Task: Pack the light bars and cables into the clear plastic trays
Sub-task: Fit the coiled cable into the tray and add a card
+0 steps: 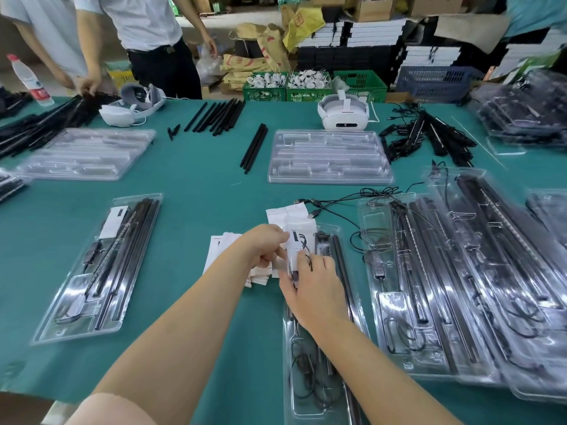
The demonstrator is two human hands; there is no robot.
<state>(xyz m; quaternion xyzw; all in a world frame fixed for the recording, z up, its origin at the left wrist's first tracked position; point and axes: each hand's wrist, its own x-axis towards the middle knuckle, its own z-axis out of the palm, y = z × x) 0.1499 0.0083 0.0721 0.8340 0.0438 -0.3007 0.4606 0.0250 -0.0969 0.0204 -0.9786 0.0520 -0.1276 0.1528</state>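
trouble here would be the small white packet [299, 237] slipping askew or the thin cable [306, 256] springing out of its slot, since i'm working both over the far end of the clear tray [322, 403] near the table's near edge, where the light bars [339, 265] already lie. my left hand [267, 243] reaches in from the left with fingers curled, pinching the packet's edge; my right hand [313, 286] lies over the tray, knuckles up, fingertips bent down onto packet and cable, though whether they pinch or just press i cannot tell.
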